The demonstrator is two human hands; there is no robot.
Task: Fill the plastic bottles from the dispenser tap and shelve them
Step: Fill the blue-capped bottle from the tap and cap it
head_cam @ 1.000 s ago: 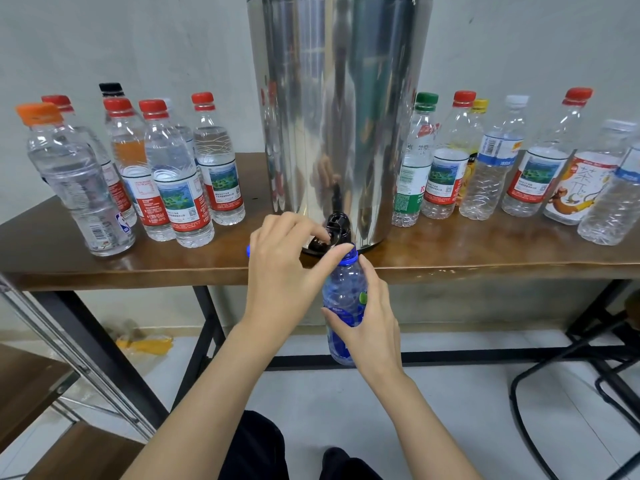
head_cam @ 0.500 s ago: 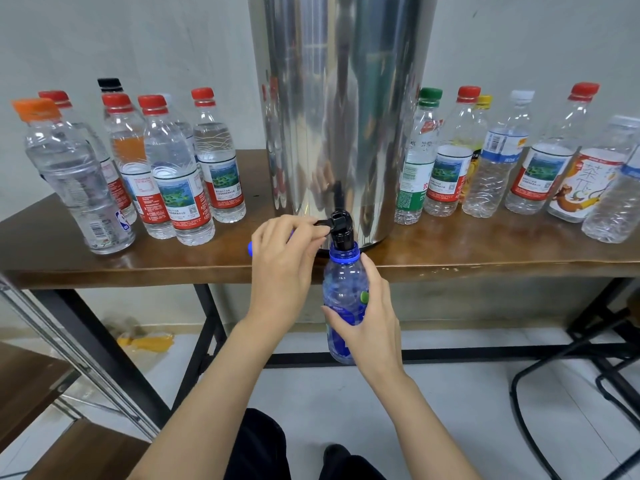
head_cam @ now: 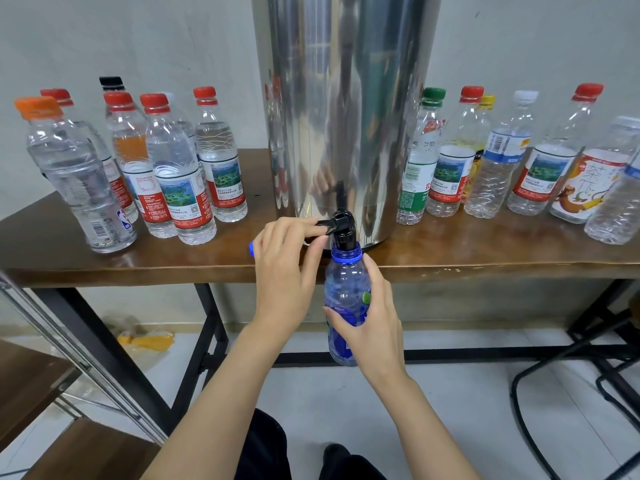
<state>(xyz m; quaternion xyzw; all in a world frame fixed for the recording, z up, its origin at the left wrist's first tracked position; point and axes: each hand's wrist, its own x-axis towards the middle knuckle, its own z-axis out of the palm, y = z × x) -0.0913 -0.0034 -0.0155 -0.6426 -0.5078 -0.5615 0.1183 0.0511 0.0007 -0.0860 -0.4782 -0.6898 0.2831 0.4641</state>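
Looks like a plain utility room or makeshift workspace: bare plaster wall point(head_cam: 138, 36), pale tiled floor point(head_cam: 450, 410), metal-legged wooden table point(head_cam: 52, 251) crowded with plastic bottles point(head_cam: 180, 188) beside a steel dispenser point(head_cam: 346, 98)

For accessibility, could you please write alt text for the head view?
A right hand holds a blue bottle under the black tap of a steel dispenser while the left hand pinches its lever; capped bottles flank it.

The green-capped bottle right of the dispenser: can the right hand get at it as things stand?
Probably not yet. The way looks free: the green-capped bottle stands with nothing before it. But the right hand grips the blue bottle under the tap.
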